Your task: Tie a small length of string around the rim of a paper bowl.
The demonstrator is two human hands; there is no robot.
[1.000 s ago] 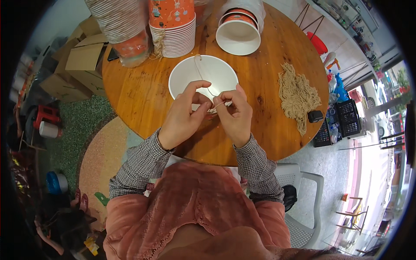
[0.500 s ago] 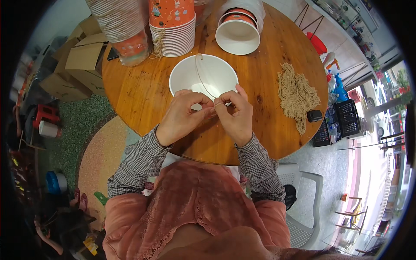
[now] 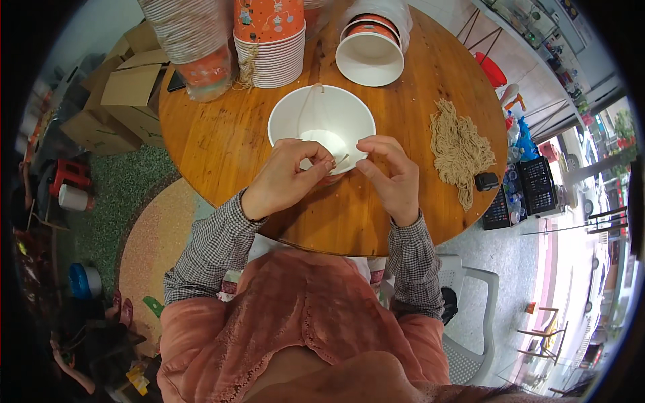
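A white paper bucket (image 3: 322,111) stands in front of me near the table's edge, its mouth facing up. A thin beige cord (image 3: 310,104) comes from the bucket's far rim and hangs inside. My left hand (image 3: 289,171) is at the near rim, thumb and forefinger pinched on the cord, with a short end poking out toward the right. Just right of it, my right hand (image 3: 393,171) is beside the rim, thumb and forefinger apart with nothing visible between them.
On the round wooden table (image 3: 222,158) stand stacked orange-and-white buckets (image 3: 269,57) and a plastic-wrapped stack (image 3: 191,54). More buckets lie on their side (image 3: 369,57) at the back. A heap of beige cords (image 3: 460,148) lies right, beside a small black object (image 3: 486,181). Cardboard boxes (image 3: 134,87) stand left.
My right hand has drawn away to the right from my left hand, and its fingers have parted from the cord. The left hand keeps its pinch; the bucket sits slightly further right in view.
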